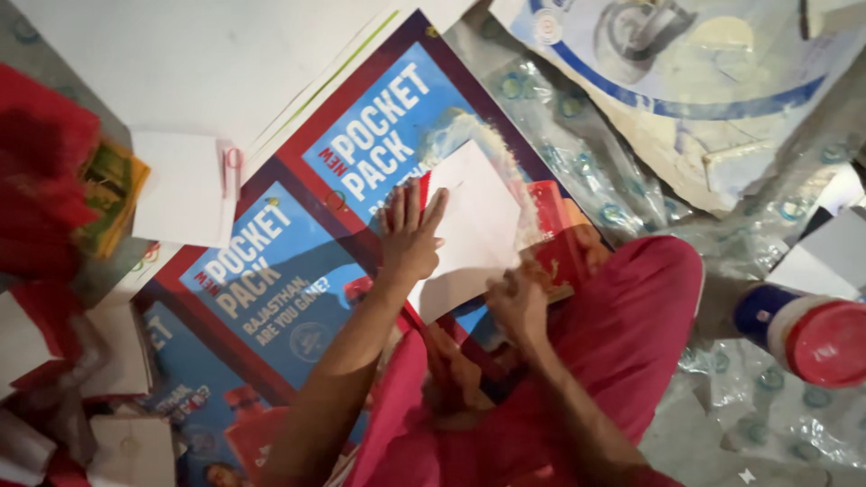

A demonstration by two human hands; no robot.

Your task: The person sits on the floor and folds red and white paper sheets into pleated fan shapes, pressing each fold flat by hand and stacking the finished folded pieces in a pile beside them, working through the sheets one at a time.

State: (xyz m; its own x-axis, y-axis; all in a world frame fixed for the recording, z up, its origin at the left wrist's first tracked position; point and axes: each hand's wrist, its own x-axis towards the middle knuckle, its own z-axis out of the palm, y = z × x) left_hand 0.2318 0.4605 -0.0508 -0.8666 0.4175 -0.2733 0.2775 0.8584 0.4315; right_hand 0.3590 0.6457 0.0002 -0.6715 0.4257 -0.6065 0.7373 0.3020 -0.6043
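a white sheet of paper is pressed flat on a blue and red printed poster by the left hand, fingers spread wide. its lower edge is pinched by the right hand, fingers curled. a red-lidded container lies well apart, at the right.

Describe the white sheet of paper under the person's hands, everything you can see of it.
The white sheet of paper is plain and blank on its visible face, thin-looking, roughly rectangular and lying turned at an angle. It rests flat on a glossy blue and red printed poster. The left hand presses flat on its left edge, fingers spread. The right hand grips its lower edge near the red-clothed knee. Whether it is one sheet or several cannot be told.
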